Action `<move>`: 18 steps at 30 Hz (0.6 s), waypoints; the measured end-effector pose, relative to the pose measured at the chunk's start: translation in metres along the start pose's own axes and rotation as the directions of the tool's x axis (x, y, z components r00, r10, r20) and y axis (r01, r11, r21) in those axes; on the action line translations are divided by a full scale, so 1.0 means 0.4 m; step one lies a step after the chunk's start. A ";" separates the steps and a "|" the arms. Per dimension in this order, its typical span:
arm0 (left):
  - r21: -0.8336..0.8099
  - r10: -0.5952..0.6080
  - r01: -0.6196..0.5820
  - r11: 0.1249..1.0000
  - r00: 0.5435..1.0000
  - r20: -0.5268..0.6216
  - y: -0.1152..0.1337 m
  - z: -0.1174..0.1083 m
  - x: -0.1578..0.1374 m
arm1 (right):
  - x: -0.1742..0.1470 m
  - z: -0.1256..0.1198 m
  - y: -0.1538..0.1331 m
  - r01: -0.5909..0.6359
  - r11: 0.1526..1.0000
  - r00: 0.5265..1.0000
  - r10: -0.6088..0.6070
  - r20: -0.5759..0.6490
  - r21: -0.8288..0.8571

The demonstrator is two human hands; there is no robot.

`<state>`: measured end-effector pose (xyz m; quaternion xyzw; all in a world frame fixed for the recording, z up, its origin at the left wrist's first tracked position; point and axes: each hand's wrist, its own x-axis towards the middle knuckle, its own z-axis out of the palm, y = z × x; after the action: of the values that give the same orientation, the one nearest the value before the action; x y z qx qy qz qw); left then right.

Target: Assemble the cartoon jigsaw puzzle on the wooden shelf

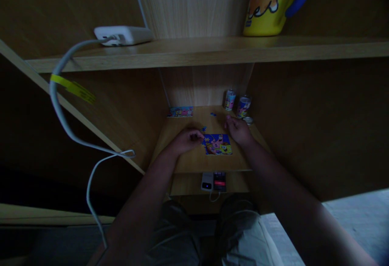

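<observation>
A mostly assembled jigsaw puzzle (218, 144), showing cartoon figures on blue, lies flat on the lower wooden shelf. At its upper left edge, my left hand (190, 139) is closed in a pinch, fingertips touching or just over the border; what they hold, if anything, is too small to make out. A loose blue puzzle piece (204, 129) lies just beyond those fingertips, and more blue loose pieces (213, 114) are farther back. My right hand (238, 130) hovers beside the puzzle's upper right corner with its fingers curled closed, and their contents are hidden.
Behind my right hand stand two printed cans (230, 100) (244, 107) with a round metal lid (248, 120). A cartoon picture card (180, 111) lies back left. Overhead, a shelf (194, 55) carries a white charger (124, 35) with a hanging cable and a yellow mug (264, 11). Below lies a phone (219, 181).
</observation>
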<state>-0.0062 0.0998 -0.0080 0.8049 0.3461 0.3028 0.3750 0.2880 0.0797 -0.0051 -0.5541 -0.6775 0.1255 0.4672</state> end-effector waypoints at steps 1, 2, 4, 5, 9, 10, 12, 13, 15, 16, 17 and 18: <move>-0.001 0.001 -0.001 1.000 1.000 0.006 -0.001 0.001 0.000 | 0.000 0.000 -0.001 0.001 1.000 1.000 -0.001 -0.001 0.002; 0.000 0.004 -0.004 1.000 1.000 0.015 -0.001 0.003 0.000 | -0.001 -0.001 -0.001 0.001 1.000 1.000 -0.001 -0.002 0.003; 0.006 0.015 -0.016 1.000 1.000 0.024 0.000 0.005 0.000 | -0.001 -0.001 -0.002 -0.004 1.000 1.000 0.004 -0.001 0.001; 0.016 0.023 -0.024 1.000 0.999 0.021 0.001 0.007 0.000 | -0.001 -0.002 -0.003 -0.009 1.000 1.000 0.009 0.000 -0.001; 0.102 0.065 -0.062 0.993 0.997 -0.030 0.005 0.006 0.000 | 0.000 -0.001 0.000 -0.014 1.000 1.000 0.014 0.006 -0.007; 0.117 0.071 -0.067 0.991 0.997 -0.032 0.007 0.005 0.000 | 0.001 0.000 0.001 -0.010 1.000 1.000 0.010 0.007 -0.007; 0.120 0.071 -0.068 0.990 0.997 -0.019 0.010 0.004 -0.002 | 0.001 0.002 0.003 -0.005 1.000 1.000 0.005 0.003 -0.001; 0.115 0.069 -0.067 0.991 0.998 -0.010 0.011 0.005 -0.002 | 0.001 0.003 0.003 -0.004 1.000 1.000 0.004 -0.003 0.002; 0.106 0.066 -0.063 0.992 0.998 -0.024 0.012 0.006 -0.002 | 0.001 0.003 0.004 -0.011 1.000 0.999 0.011 -0.031 -0.003; 0.104 0.065 -0.060 0.993 0.997 -0.046 0.011 0.008 -0.001 | 0.001 0.003 0.004 -0.024 1.000 0.998 0.023 -0.055 -0.013; 0.105 0.066 -0.057 0.993 0.994 -0.082 0.010 0.009 0.001 | 0.001 0.001 0.005 -0.045 0.999 0.996 0.043 -0.085 -0.024; 0.108 0.067 -0.053 0.993 0.990 -0.128 0.008 0.009 0.002 | 0.001 -0.001 0.005 -0.074 0.997 0.990 0.069 -0.123 -0.034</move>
<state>-0.0021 0.0977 -0.0072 0.8119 0.3610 0.3476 0.2996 0.2896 0.0809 -0.0062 -0.5936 -0.6296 0.0950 0.4922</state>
